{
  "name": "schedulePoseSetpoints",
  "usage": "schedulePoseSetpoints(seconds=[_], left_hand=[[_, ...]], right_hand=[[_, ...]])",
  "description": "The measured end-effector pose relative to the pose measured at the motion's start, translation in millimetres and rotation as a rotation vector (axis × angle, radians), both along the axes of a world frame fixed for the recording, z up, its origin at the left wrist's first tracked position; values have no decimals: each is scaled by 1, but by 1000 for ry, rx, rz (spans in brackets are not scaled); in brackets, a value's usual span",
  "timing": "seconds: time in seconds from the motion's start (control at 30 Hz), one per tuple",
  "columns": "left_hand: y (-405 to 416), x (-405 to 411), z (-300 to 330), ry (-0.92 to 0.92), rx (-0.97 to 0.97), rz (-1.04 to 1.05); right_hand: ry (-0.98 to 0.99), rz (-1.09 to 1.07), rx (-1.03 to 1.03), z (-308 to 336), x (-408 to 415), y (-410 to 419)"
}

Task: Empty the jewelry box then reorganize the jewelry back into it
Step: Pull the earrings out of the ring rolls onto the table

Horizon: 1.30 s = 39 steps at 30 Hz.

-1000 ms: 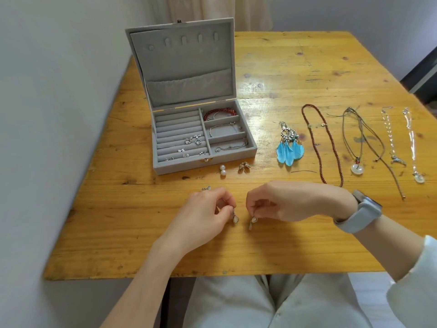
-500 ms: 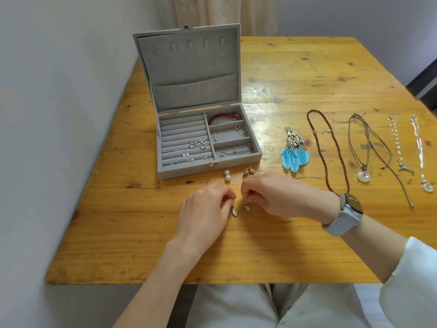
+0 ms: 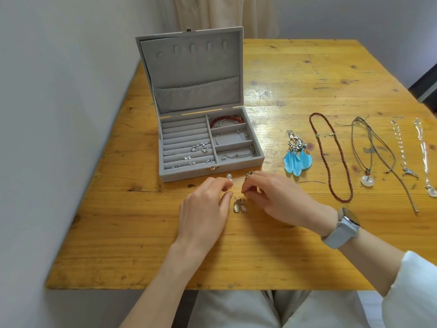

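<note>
1. Lying on the worktop [image 3: 283,233] between both hands, two teardrop earrings [image 3: 240,206] sit touching each other.
2. Left hand [image 3: 205,209]: fingers curled, tips just beside the earrings; whether they pinch anything, I cannot tell.
3. Right hand [image 3: 276,197]: fingers curled likewise, grip unclear.
4. The jewelry box [image 3: 201,140] stands open just beyond.

Can't tell if the left hand [image 3: 205,204] or right hand [image 3: 272,197] fingertips pinch anything, they're curled under. Studs [image 3: 197,153] in the jewelry box [image 3: 208,147] are too tiny to make out, and the rightmost necklace [image 3: 424,157] runs off the edge.
</note>
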<state>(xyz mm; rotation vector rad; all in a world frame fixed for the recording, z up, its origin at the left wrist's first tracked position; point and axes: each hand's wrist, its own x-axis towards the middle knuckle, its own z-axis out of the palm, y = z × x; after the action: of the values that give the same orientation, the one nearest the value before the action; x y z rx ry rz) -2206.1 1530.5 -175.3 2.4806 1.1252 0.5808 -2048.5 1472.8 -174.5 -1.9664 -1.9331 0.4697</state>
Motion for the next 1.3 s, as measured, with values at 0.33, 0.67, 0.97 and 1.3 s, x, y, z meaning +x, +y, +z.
schedulePoseSetpoints(seconds=[0.33, 0.67, 0.97, 1.3], left_hand=[[59, -8, 21, -52, 57, 84], [113, 8, 15, 165, 43, 123], [116, 15, 10, 142, 45, 120], [95, -1, 36, -682, -578, 166]], right_hand=[[29, -20, 122, 17, 1, 49], [13, -133, 139, 7, -10, 119], [53, -91, 106, 8, -8, 124], [425, -122, 204, 36, 4, 89]])
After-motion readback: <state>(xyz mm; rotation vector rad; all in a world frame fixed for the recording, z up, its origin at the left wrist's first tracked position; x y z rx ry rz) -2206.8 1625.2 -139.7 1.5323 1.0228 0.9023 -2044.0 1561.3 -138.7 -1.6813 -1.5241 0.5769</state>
